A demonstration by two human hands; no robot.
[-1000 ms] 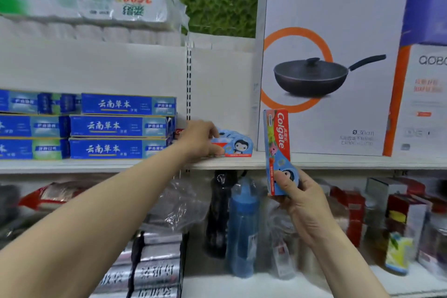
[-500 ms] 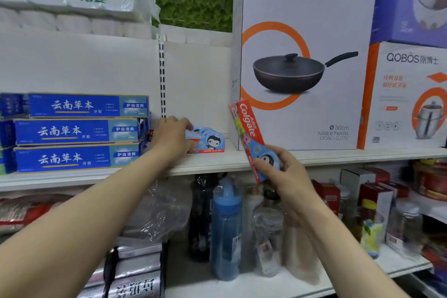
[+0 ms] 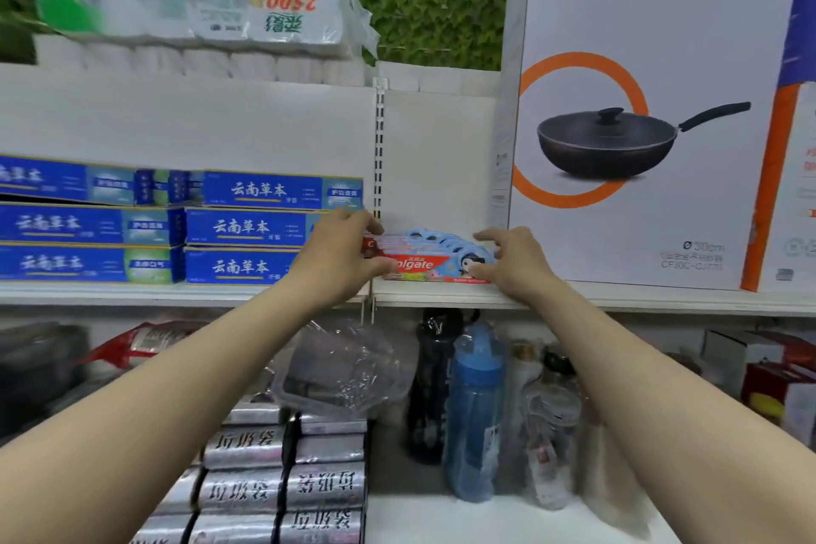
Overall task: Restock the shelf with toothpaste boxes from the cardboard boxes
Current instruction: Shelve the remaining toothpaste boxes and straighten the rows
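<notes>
A red and blue Colgate toothpaste box (image 3: 424,265) lies lengthwise at the front of the white shelf (image 3: 618,298). Several like boxes (image 3: 426,235) are lined up close behind it. My left hand (image 3: 340,252) grips the left end of this row, fingers on top and thumb underneath. My right hand (image 3: 521,261) pinches the right end of the front box between thumb and forefinger. No cardboard box is in view.
Stacked blue toothpaste boxes (image 3: 247,227) fill the shelf to the left. A tall wok carton (image 3: 640,35) stands right of the Colgate row. Tissue packs (image 3: 190,4) sit above. Below are a blue bottle (image 3: 474,402), a plastic container (image 3: 349,371) and silver rolls (image 3: 282,486).
My right hand has brought the upright Colgate box up from below the shelf edge and laid it flat in front of the row. The left hand has stayed at the row's left end.
</notes>
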